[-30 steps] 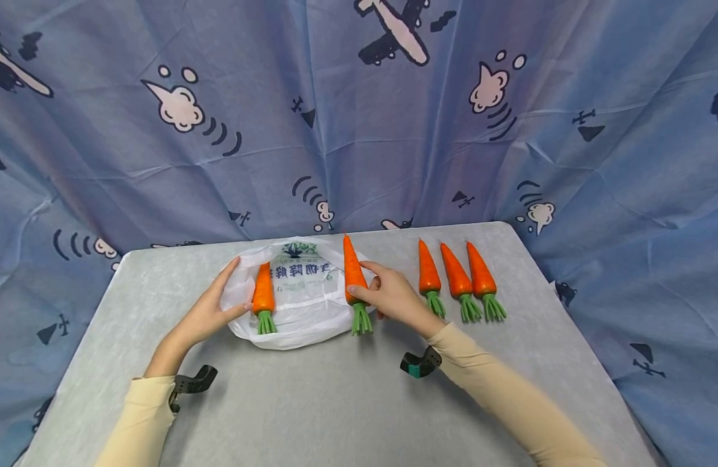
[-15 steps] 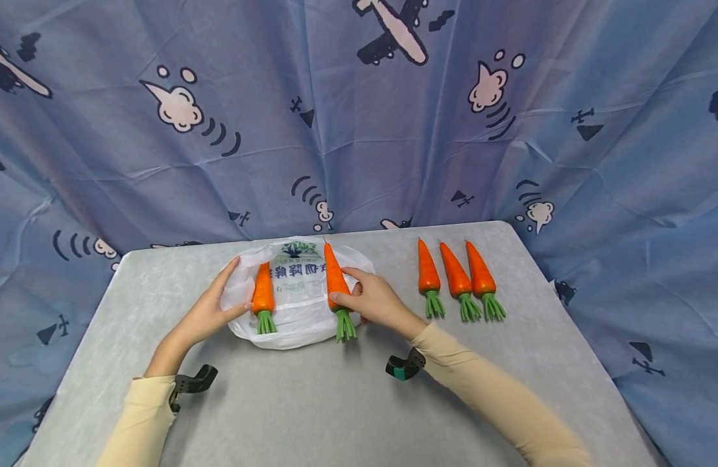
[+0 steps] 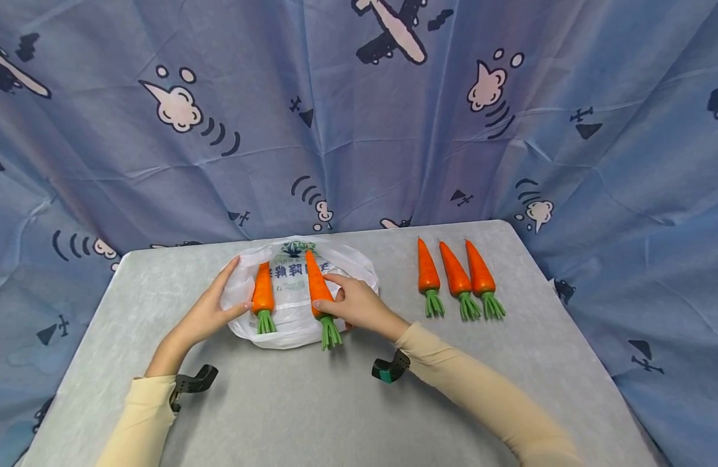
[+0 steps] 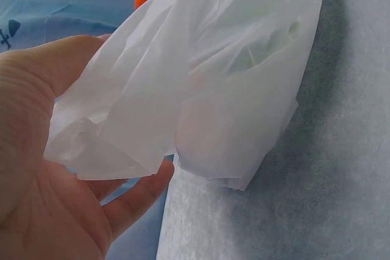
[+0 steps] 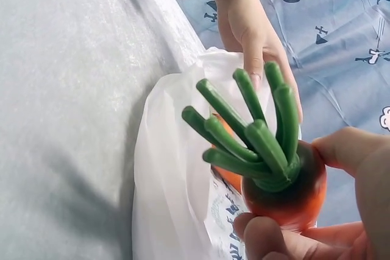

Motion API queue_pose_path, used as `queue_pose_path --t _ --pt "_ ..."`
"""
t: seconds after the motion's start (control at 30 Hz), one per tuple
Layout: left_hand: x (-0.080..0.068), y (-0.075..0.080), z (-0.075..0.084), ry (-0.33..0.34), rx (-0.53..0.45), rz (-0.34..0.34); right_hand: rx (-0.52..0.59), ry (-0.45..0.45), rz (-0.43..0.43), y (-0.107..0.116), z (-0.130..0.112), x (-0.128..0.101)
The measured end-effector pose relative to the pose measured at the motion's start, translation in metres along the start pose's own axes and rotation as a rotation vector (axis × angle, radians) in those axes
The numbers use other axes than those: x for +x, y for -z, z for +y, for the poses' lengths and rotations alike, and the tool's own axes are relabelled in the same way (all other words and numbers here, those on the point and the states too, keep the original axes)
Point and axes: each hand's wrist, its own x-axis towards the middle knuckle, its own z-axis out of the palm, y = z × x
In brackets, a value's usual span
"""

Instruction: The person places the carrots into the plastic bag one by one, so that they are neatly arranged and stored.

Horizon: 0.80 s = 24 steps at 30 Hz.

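A white plastic bag (image 3: pixel 294 305) with dark printing lies on the grey table (image 3: pixel 335 402). One orange carrot (image 3: pixel 263 293) with a green stalk lies on its left part. My left hand (image 3: pixel 209 311) pinches the bag's left edge (image 4: pixel 183 101) between thumb and fingers. My right hand (image 3: pixel 359 305) grips a second carrot (image 3: pixel 318 292) near its stalk end (image 5: pixel 262 138) and holds it over the middle of the bag, tip pointing away from me.
Three more carrots (image 3: pixel 456 277) lie side by side on the table's right part, tips pointing away. A blue cartoon-print cloth (image 3: pixel 359 117) hangs behind and around the table. Bare grey tabletop lies in front of the bag.
My right hand has carried its carrot leftward, from the bag's right edge to over the bag's middle. The left hand and the other carrots have stayed put.
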Motion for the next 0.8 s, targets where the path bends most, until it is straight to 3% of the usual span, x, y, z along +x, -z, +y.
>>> queue_pose_path --t 0.8 --pt "0.000 0.000 0.000 0.014 -0.002 -0.010 0.050 -0.056 -0.066 -0.021 -0.006 0.032"
